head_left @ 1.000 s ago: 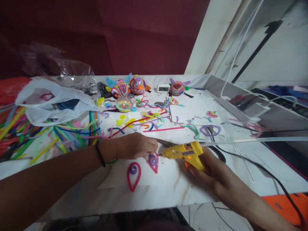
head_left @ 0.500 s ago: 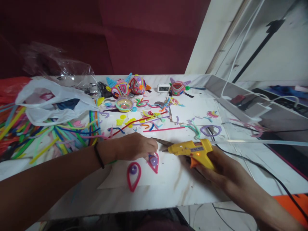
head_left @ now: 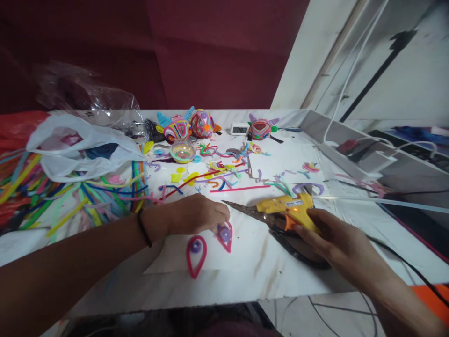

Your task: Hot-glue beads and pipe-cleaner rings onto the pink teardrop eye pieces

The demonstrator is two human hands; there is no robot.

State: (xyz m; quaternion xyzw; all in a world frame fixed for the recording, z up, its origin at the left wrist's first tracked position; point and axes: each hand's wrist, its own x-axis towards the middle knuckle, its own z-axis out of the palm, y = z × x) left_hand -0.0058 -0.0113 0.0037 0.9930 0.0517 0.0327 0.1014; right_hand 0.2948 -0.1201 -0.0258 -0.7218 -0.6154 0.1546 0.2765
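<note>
My left hand (head_left: 201, 214) is closed, its fingertips pinching the upper edge of a pink pipe-cleaner teardrop (head_left: 229, 241) with a purple coil and a shiny bead-like centre. Just left of it, a second pink teardrop (head_left: 197, 271) with a purple coil lies flat on white paper (head_left: 168, 260). A yellow hot glue gun (head_left: 277, 205) with an orange trigger is in my right hand (head_left: 326, 238), its nozzle pointing left. Beneath the gun rest scissors (head_left: 245, 210) with black handles, blades toward my left hand.
Pipe cleaners (head_left: 70, 201) and a white plastic bag (head_left: 63, 161) crowd the left. Decorated balls (head_left: 178, 128), a small digital clock (head_left: 240, 129) and a clear bowl (head_left: 182, 152) stand at the back. A power strip (head_left: 354, 159) and a black cord (head_left: 403, 257) lie on the right.
My right hand has drawn the glue gun to the right and slightly up, uncovering more of the scissors. My left hand stays almost where it was, on the teardrop.
</note>
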